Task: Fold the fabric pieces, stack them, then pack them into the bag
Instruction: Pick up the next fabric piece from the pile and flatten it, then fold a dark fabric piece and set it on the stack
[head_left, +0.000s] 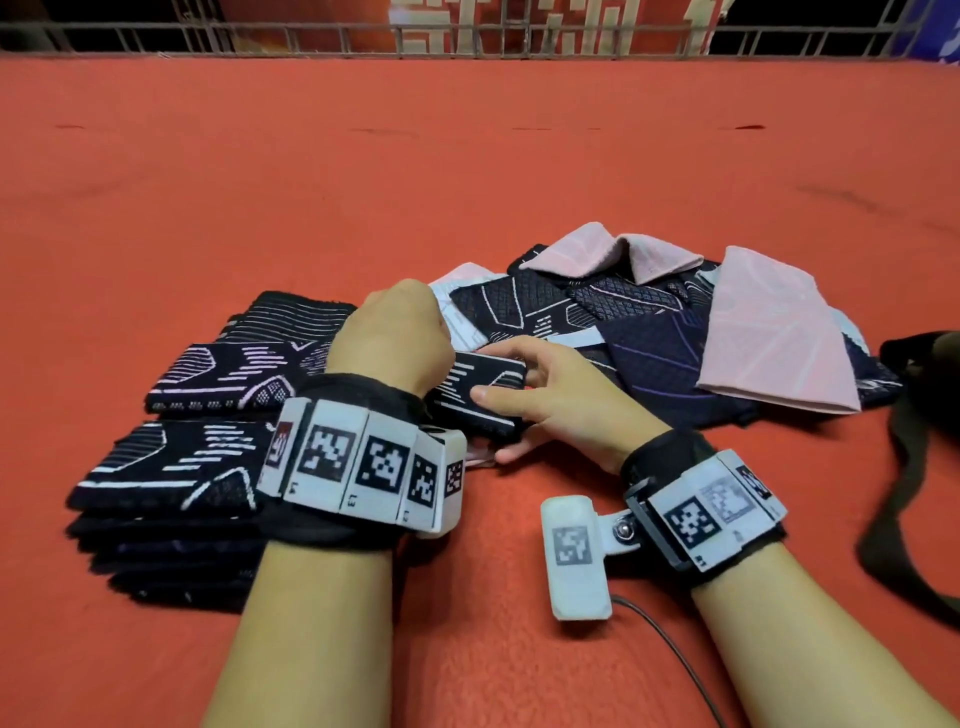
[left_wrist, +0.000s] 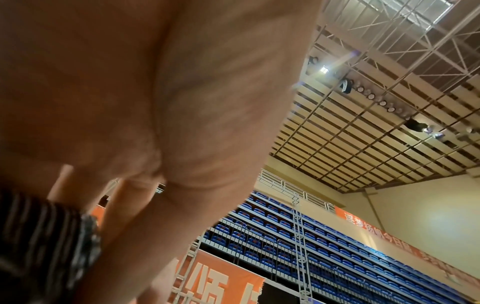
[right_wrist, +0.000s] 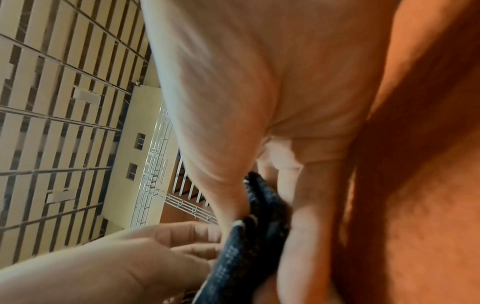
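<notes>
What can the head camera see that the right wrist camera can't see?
Only the head view shows the red table, the folded stacks at the left, the loose pile of fabric at the right and the dark bag at the edge. Only the right wrist view shows the ceiling and a railing far off. Both show the right hand gripping the dark patterned piece, thumb on top, with the left hand meeting it.
</notes>
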